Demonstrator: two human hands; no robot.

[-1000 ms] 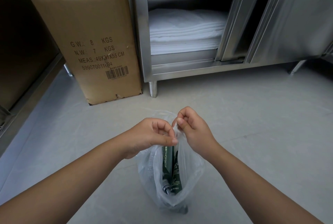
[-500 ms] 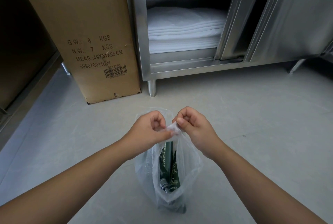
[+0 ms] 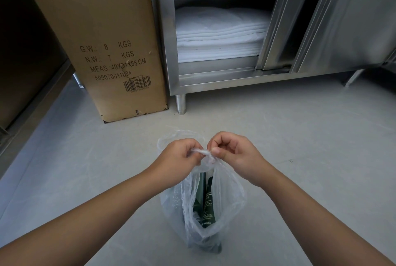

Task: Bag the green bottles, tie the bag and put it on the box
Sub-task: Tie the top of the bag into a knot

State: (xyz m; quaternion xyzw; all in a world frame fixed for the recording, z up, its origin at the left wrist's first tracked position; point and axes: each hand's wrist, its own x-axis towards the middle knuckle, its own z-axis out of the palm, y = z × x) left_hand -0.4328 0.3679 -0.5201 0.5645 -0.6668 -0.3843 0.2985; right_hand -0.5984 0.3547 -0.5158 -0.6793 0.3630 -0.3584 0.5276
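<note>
A thin clear plastic bag (image 3: 227, 205) stands on the grey floor between my forearms. Dark green bottles (image 3: 209, 201) with white print stand upright inside it. My left hand (image 3: 177, 158) and my right hand (image 3: 233, 154) meet above the bag's mouth, each pinching a twisted handle of the bag, and the two strands cross between my fingertips. A loop of the bag's rim sticks up behind my left hand. The tall brown cardboard box (image 3: 100, 36) with printed weights and a barcode stands at the back left.
A stainless steel cabinet (image 3: 353, 25) on short legs fills the back, its left compartment open onto a stack of folded white cloths (image 3: 220, 34). A dark shelf unit (image 3: 25, 62) runs along the left. Grey floor (image 3: 310, 137) lies all around the bag.
My hands have pulled the two handle strands tighter together at the top of the bag, and the plastic between my fingertips is now a small twisted bunch. The bag stays in place.
</note>
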